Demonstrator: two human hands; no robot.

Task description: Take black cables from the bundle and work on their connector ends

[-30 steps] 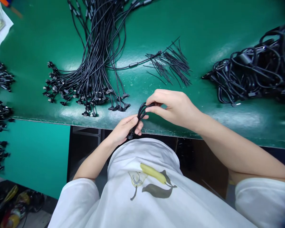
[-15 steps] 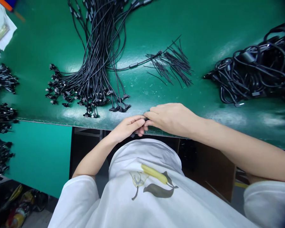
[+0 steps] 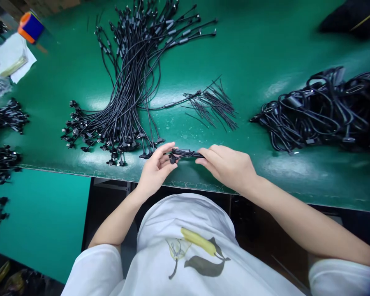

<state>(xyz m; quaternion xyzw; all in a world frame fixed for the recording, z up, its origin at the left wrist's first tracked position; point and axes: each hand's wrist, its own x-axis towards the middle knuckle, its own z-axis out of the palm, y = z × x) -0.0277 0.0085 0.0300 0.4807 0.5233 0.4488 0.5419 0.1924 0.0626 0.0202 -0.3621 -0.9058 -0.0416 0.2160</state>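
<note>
A short coiled black cable (image 3: 185, 154) is stretched level between my two hands, just above the near edge of the green table (image 3: 265, 45). My left hand (image 3: 156, 168) pinches its left end, where the plug shows. My right hand (image 3: 230, 166) grips its right end with curled fingers. Beyond my left hand lies a big fan of loose black cables (image 3: 126, 90) with plugs toward me. A small heap of thin black twist ties (image 3: 212, 102) lies beyond my right hand.
A pile of coiled black cables (image 3: 320, 111) sits at the right. Bundled cables (image 3: 6, 117) lie along the left edge. White papers (image 3: 14, 55) and an orange-and-blue object (image 3: 30, 26) are at the far left corner. The table's front edge runs under my wrists.
My hands have moved apart and forward over the table, and the coiled cable now lies level between them. The view has tilted up, showing more of the far table.
</note>
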